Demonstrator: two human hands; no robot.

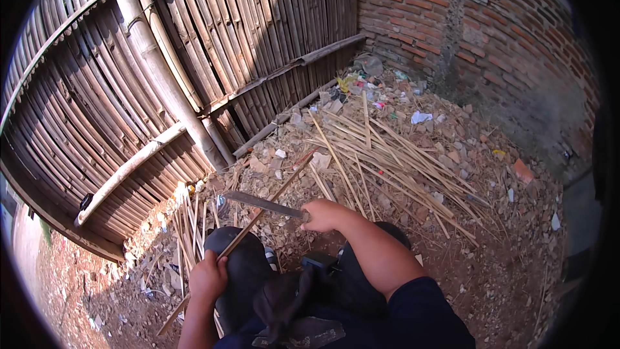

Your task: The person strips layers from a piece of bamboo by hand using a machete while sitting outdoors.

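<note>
My left hand [208, 276] is closed around a long bamboo strip [282, 187], which slants from low on the left up over my knee toward the heap ahead. In my right hand [322, 215] is the handle of a machete [261, 203]. Its blade points left and crosses the strip beyond my left knee; whether the two touch, I cannot tell. Beside my left leg lies a bundle of split bamboo strips [188, 226]. A larger pile of pale strips [381, 148] spreads over the ground ahead and to the right.
A bamboo-slat fence [213, 32] with thick poles [152, 58] rises on the left. At the back right stands a brick wall [413, 13]. Rubble and litter, including a white scrap [421, 117] and a broken orange brick [524, 171], cover the ground between them.
</note>
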